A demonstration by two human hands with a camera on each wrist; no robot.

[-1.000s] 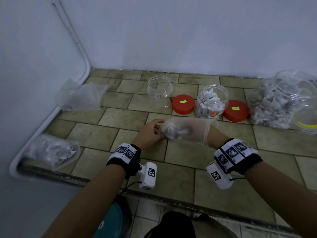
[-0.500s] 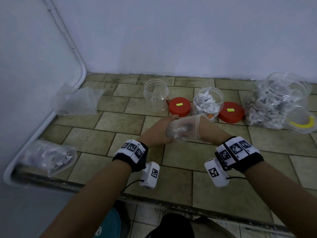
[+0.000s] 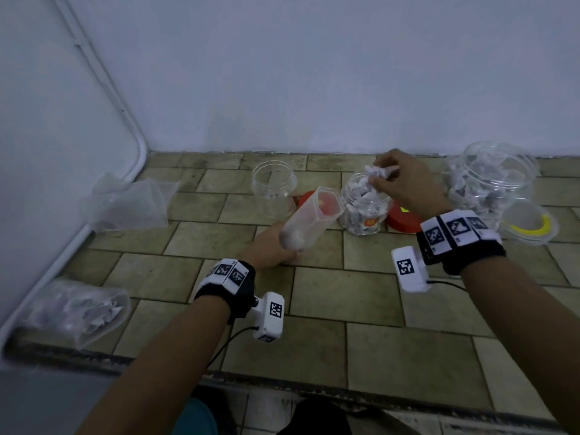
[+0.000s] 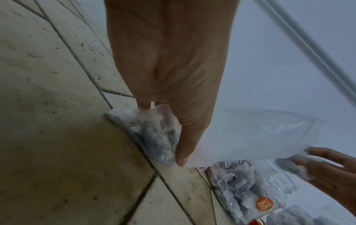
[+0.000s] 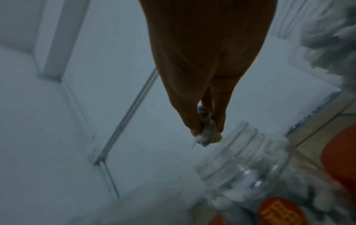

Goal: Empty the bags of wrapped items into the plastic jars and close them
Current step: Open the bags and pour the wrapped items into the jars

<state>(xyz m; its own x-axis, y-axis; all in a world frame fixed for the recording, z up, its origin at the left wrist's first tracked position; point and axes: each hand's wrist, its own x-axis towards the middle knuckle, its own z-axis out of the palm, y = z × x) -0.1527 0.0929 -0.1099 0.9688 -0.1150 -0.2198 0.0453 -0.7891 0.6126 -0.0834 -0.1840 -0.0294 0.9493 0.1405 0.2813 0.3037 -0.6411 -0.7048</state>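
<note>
Clear plastic bag (image 3: 309,219): gripped at its lower end by the left hand (image 3: 270,249), fingers curled round it, mouth tilted up toward the middle jar (image 3: 365,208); a few wrapped items remain bunched at the held end.

Right hand (image 3: 405,183): directly above the middle jar's mouth, pinching a small clump of wrapped items (image 3: 378,172) between thumb and fingertips.

Middle jar: upright on the tiled floor, lidless, more than half filled. Bag mouth is just left of its rim.

Handling note: best to release the clump low over the opening, so pieces do not bounce out, then raise the bag's held end to slide the remainder in.

Red lid (image 3: 403,219): flat on the floor, just right of the middle jar. Second red lid (image 3: 310,200): just left, behind the bag.

Empty jar (image 3: 273,189): left of the middle jar, lidless.
</note>
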